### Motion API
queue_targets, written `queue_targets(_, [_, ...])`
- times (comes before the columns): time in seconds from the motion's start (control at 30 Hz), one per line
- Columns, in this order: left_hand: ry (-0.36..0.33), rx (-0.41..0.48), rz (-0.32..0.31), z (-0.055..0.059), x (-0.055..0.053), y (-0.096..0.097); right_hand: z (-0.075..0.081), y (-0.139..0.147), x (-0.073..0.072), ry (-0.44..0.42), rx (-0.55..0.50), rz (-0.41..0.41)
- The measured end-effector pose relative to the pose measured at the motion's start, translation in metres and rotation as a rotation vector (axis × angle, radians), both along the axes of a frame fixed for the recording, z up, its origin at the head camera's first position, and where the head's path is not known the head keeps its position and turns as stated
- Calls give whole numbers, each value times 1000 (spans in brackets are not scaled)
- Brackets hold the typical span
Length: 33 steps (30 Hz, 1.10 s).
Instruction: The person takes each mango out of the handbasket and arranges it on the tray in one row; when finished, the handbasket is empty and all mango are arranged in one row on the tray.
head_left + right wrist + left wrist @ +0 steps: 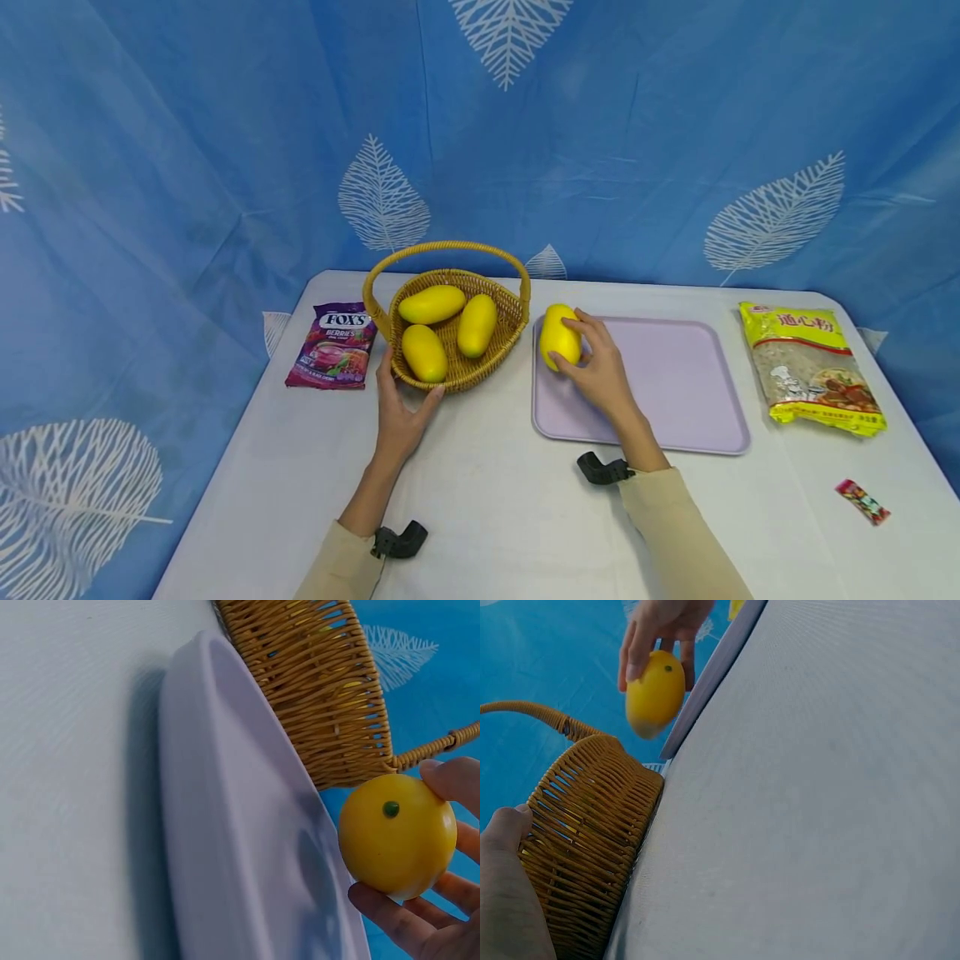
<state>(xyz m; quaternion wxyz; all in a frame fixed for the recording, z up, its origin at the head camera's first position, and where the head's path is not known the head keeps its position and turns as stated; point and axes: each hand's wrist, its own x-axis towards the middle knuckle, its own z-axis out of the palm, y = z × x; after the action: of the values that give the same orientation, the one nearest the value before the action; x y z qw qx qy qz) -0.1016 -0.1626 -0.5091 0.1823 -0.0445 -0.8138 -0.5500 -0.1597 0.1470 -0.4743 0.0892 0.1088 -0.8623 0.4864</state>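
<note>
My right hand [600, 371] grips a yellow mango [560, 337] between thumb and fingers, over the left edge of the lilac tray [663, 383]. In the right wrist view this mango [397, 836] shows its green stem spot and is held above the tray's surface. My left hand [401, 417] holds the near left side of a wicker basket [487, 375], its thumb [514, 825] against the woven wall; the other fingers are mostly hidden. Inside the basket lie three more yellow mangoes, one at the back [432, 304], one at the right [477, 326] and one in front [424, 353].
A purple candy bag [333, 346] lies left of the basket, whose tall handle [450, 245] arches over it. Right of the tray is a yellow-topped food bag [813, 367], with a small red wrapped packet [862, 502] nearer me. A blue leaf-patterned cloth [600, 150] hangs behind the table.
</note>
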Motion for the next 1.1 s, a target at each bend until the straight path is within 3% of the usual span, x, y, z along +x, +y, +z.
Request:
queue_targets(0.07, [8, -4, 3, -11, -3, -3, -2, 0, 0, -3, 18, -1])
queue_targets(0.6, [-10, 11, 2, -9, -3, -2, -9, 2, 3, -73, 88, -10])
queue_targets(1.1, [-15, 10, -3, -9, -3, -3, -6, 8, 4, -53, 106, -28])
